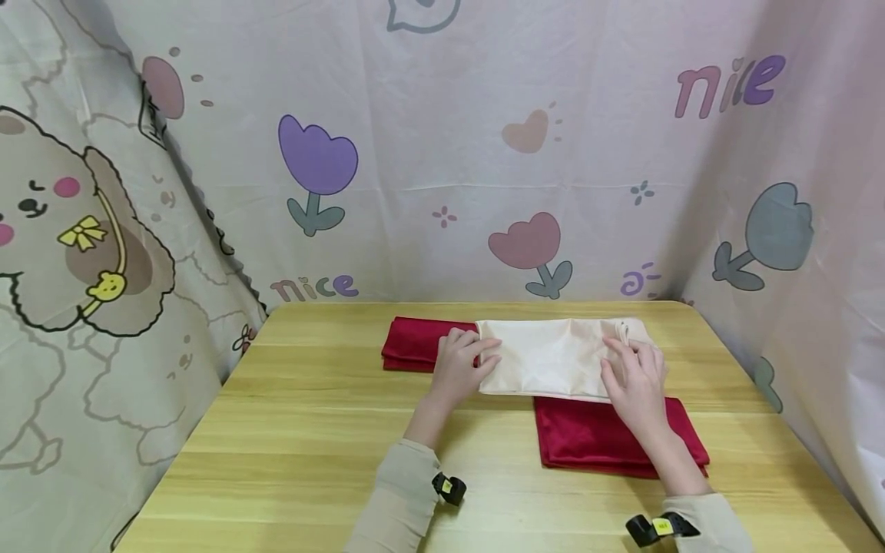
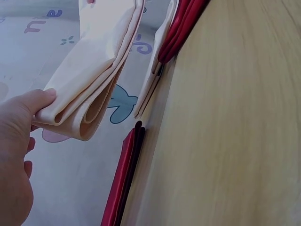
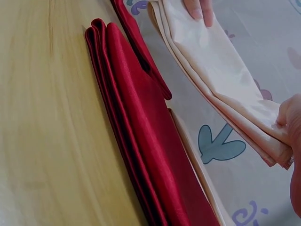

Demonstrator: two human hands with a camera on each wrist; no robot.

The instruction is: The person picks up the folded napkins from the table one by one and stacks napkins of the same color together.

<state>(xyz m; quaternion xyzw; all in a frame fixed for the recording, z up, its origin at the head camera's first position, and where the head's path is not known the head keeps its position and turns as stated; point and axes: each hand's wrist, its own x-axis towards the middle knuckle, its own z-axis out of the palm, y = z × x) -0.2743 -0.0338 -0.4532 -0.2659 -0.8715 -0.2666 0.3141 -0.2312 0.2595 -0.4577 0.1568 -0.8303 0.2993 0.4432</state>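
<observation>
A folded cream satin cloth [image 1: 549,357] is held up off the table, stretched level between both hands. My left hand [image 1: 458,361] pinches its left end, thumb on top, and in the left wrist view the layers show as loops beneath that thumb. At the other end my right hand [image 1: 638,384] grips the cloth, seen at the edge of the right wrist view. Below and nearer lies a folded dark red satin cloth [image 1: 594,438], partly behind my right forearm. Another folded red cloth [image 1: 415,346] lies behind my left hand.
A second folded cream cloth [image 2: 154,73] lies on the table, mostly hidden by the held one in the head view. The wooden table [image 1: 297,430] is bordered by a patterned fabric backdrop [image 1: 415,253] at the back and sides.
</observation>
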